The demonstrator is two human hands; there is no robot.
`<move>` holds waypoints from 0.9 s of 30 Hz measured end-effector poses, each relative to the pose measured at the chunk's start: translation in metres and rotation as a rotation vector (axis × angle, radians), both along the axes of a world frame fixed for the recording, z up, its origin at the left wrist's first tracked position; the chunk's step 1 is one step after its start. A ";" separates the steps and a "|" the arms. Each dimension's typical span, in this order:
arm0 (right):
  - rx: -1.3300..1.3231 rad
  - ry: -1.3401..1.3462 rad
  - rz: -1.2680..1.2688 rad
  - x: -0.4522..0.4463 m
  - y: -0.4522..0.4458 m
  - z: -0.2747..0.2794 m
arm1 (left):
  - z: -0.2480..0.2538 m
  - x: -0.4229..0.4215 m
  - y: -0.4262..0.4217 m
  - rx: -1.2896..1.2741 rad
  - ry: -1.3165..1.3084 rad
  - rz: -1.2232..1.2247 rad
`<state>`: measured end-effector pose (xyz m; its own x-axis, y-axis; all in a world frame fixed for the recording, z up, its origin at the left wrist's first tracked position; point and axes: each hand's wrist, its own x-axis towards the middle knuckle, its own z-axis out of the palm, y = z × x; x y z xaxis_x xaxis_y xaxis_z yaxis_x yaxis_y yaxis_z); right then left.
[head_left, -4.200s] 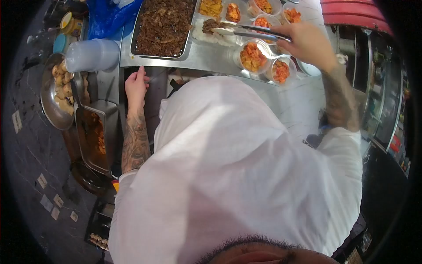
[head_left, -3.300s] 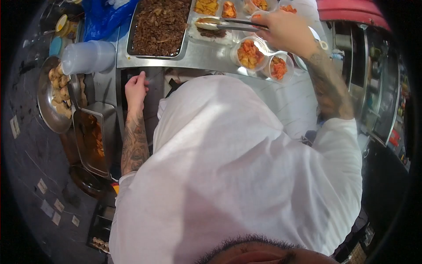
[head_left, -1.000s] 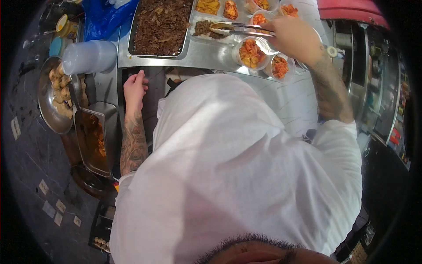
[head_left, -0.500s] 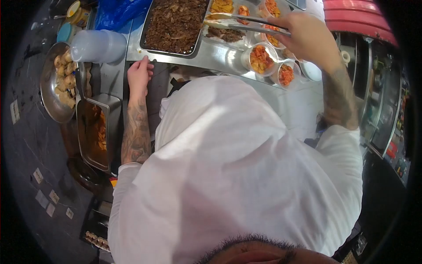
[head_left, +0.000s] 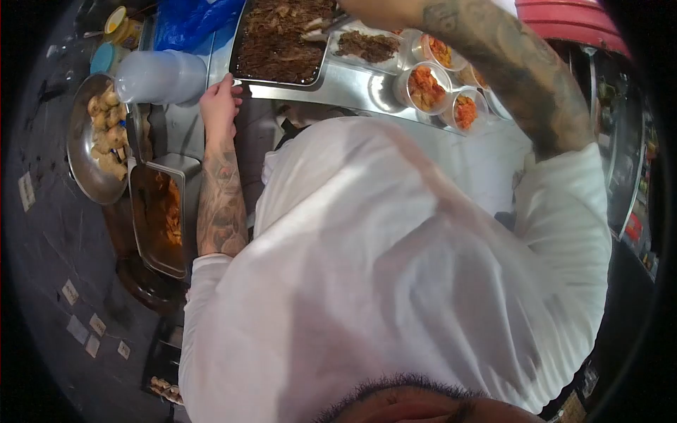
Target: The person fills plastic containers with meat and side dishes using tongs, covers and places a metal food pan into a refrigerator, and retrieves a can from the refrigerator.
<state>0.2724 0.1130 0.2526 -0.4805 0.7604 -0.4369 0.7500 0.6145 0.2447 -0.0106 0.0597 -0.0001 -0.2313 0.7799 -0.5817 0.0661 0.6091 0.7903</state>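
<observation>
At the top, my right hand (head_left: 381, 10) is closed around the metal tongs (head_left: 316, 28), partly cut off by the frame edge. The tong tips reach into the right side of a metal tray (head_left: 235, 63) filled with dark cooked sliced meat (head_left: 282, 42). Just right of this tray, a clear container (head_left: 395, 65) holds a portion of the same meat on something white. My left hand (head_left: 220, 106) rests at the counter edge below the tray's lower left corner, fingers loosely bent and apart, holding nothing.
Clear cups of red-orange food (head_left: 426, 88) stand at the right of the steel counter (head_left: 352, 92). On the left are stacked clear plastic tubs (head_left: 161, 75), a metal bowl (head_left: 79, 151) of pale brown pieces, and a deep metal pan (head_left: 185, 211) with orange food. A blue bag (head_left: 185, 25) lies behind.
My right hand has moved left and up with the tongs, from over the clear container to the meat tray. My left hand stays at the counter edge.
</observation>
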 end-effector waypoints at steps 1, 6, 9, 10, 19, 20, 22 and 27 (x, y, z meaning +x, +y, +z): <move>0.000 -0.006 -0.004 0.001 -0.001 0.009 | 0.000 -0.004 -0.002 0.008 -0.009 -0.019; 0.026 -0.029 -0.138 0.012 -0.009 0.062 | 0.000 -0.010 -0.010 -0.002 -0.018 -0.025; 0.023 -0.100 -0.289 0.021 -0.015 0.064 | 0.003 -0.012 -0.014 -0.028 0.007 -0.016; -0.005 -0.044 -0.339 0.032 -0.020 0.069 | 0.000 -0.015 -0.016 -0.014 0.005 -0.025; -0.008 0.082 -0.523 0.112 -0.088 0.074 | -0.006 -0.018 -0.033 -0.084 0.025 -0.083; -0.009 0.137 -0.450 0.124 -0.091 0.057 | -0.004 -0.015 -0.035 -0.086 0.021 -0.076; 0.044 0.131 -0.279 0.134 -0.094 0.026 | -0.004 -0.011 -0.038 -0.093 0.023 -0.073; 0.004 0.209 -0.424 0.169 -0.102 -0.021 | -0.006 -0.008 -0.043 -0.103 0.030 -0.063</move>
